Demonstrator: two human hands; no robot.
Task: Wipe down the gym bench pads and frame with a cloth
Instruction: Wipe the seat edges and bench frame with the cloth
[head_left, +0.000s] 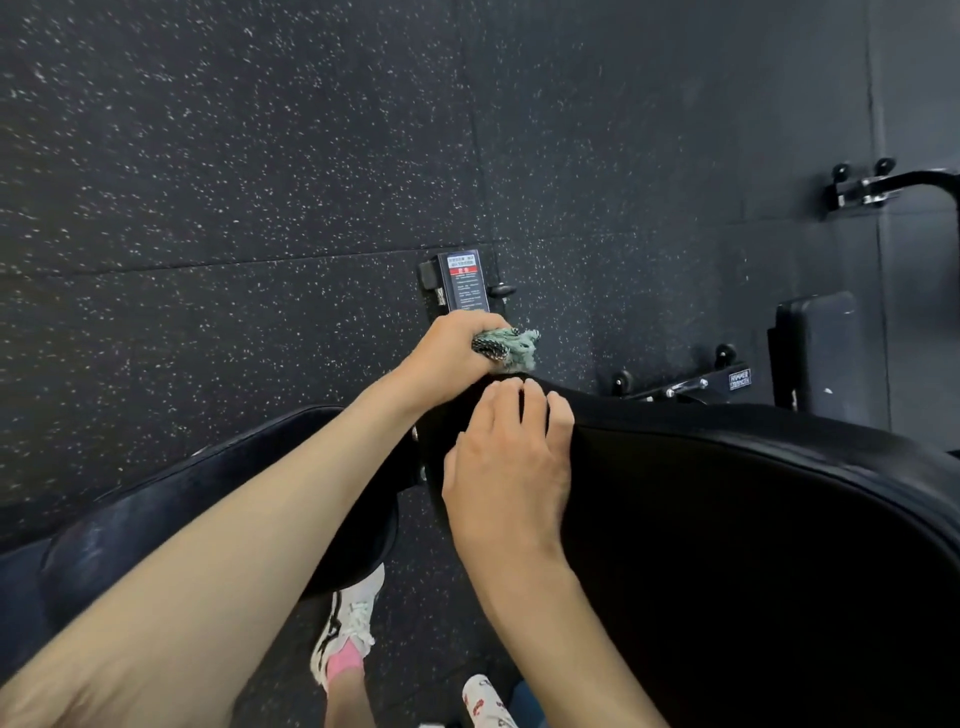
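I logged the left grip (449, 358) closed around a bunched teal patterned cloth (511, 349), with most of the fabric sticking out past the fingers on the far side. The cloth sat at the far edge of the large black bench pad (753, 545), just above its rim; I could not tell whether the fabric touched the pad there. The right grip (506, 467) lay palm down on the same pad near that far edge, its fingers (527, 400) bent over the rim and holding it, thumb on the left side. The two grips were just beside each other, the left one farther out. The left forearm crossed above a second dark pad (171, 499) at the left. Beyond the cloth, a part of the bench frame (431, 275) stood on the floor and carried a black warning label (462, 283) with a red band; its text was too small to read. The floor (208, 156) was black rubber flecked with white. At the right, another black pad (815, 353) and a frame bar with a small name plate (738, 379) stood well apart from the grips. A white sneaker (345, 623) showed below the pads.
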